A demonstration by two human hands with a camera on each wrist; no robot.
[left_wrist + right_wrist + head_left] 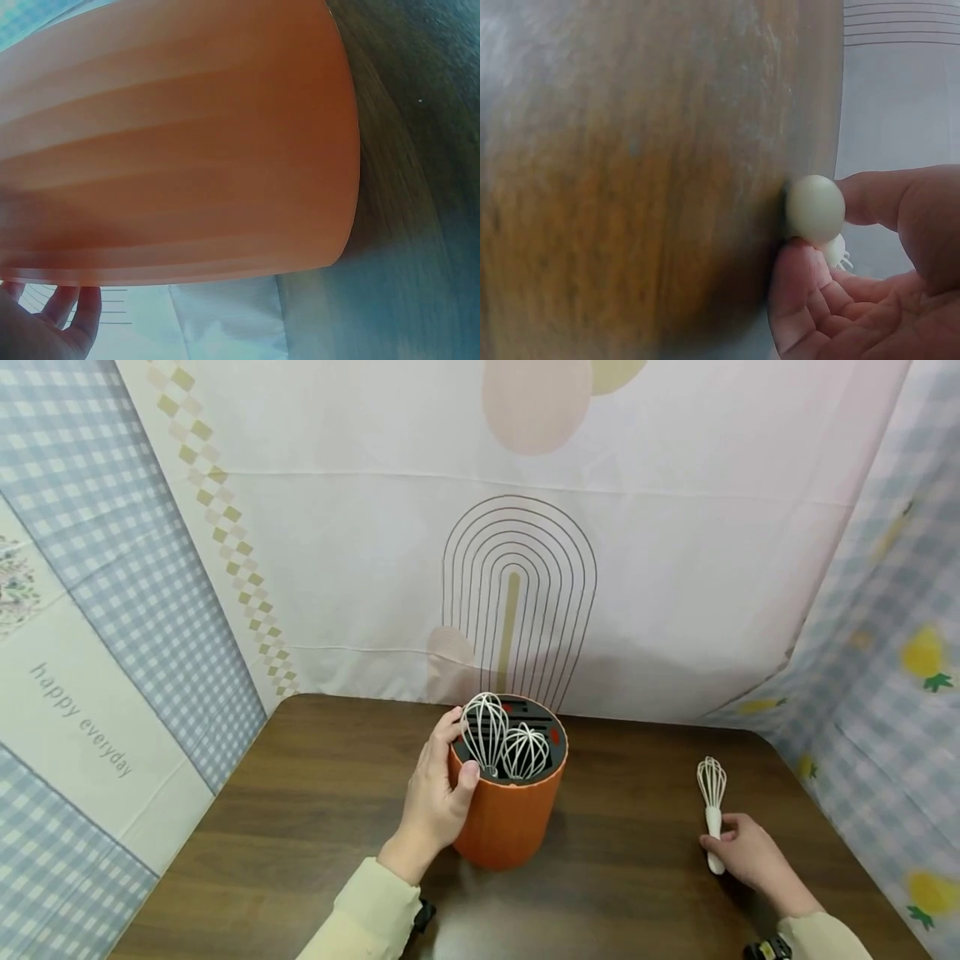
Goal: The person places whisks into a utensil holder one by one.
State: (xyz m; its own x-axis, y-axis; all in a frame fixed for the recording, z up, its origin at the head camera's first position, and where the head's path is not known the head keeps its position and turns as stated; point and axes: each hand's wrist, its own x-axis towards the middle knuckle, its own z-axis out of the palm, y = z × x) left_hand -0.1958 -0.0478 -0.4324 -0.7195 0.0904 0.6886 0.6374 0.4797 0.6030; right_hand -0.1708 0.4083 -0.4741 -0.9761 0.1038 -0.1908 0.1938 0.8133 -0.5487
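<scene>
White whisk (713,818) lies pinched in right hand (748,852), seemingly touching table (622,835).

Orange on holder (504,831), lower centre; dark grey, red on insert (536,710); white on whisk (713,821), right; brown grain on bench (622,827); blue-white checks on cloth (97,485), left.

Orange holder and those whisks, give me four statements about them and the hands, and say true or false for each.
1. The left hand holds the orange holder. True.
2. The holder lies on its side. False: it stands upright on the table.
3. The right hand pinches the separate whisk by its handle. True.
4. Three whisks show in the holder. False: two do, a taller whisk and a shorter whisk.
</scene>
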